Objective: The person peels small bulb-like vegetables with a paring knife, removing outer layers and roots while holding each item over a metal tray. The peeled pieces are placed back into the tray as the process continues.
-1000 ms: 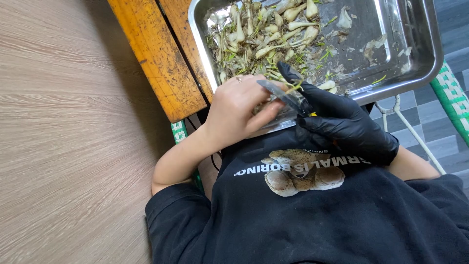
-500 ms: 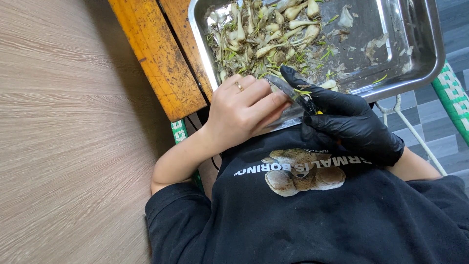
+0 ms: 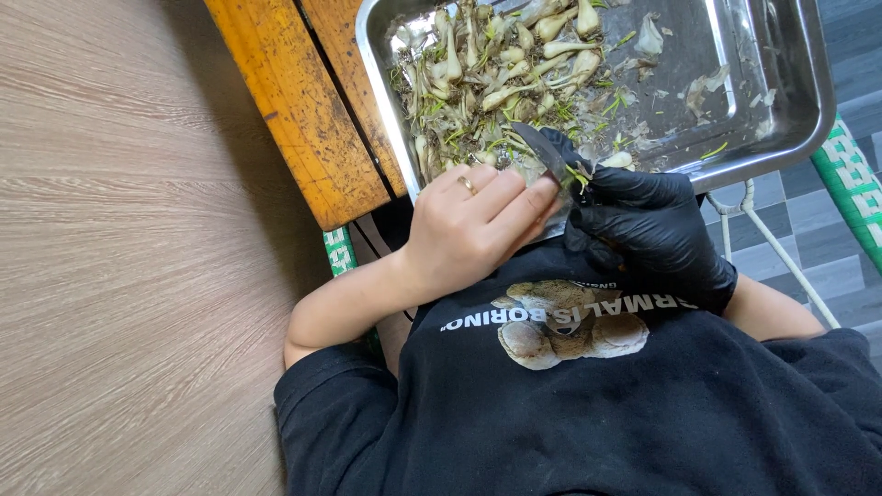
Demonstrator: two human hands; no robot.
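My left hand (image 3: 473, 225), bare with a ring, is curled at the near rim of a steel tray (image 3: 808, 119), its fingertips pinching a small bulb that is mostly hidden. My right hand (image 3: 648, 225), in a black glove, grips a small knife (image 3: 544, 152). The blade points up and left over the tray edge and lies against my left fingertips. A heap of pale bulbs with green stalks and peelings (image 3: 501, 78) fills the tray's left half, just beyond both hands.
The tray rests on a worn orange wooden bench (image 3: 303, 119). Wood-pattern floor (image 3: 119, 276) spreads to the left and grey tiles (image 3: 808, 216) to the right. A green-and-white woven strap (image 3: 850, 179) and white wire legs (image 3: 772, 253) sit at the right. My black T-shirt (image 3: 597, 413) fills the bottom.
Both hands have shifted slightly up toward the tray. My left fingers have slid along the blade and now close around the bulb at the knife.
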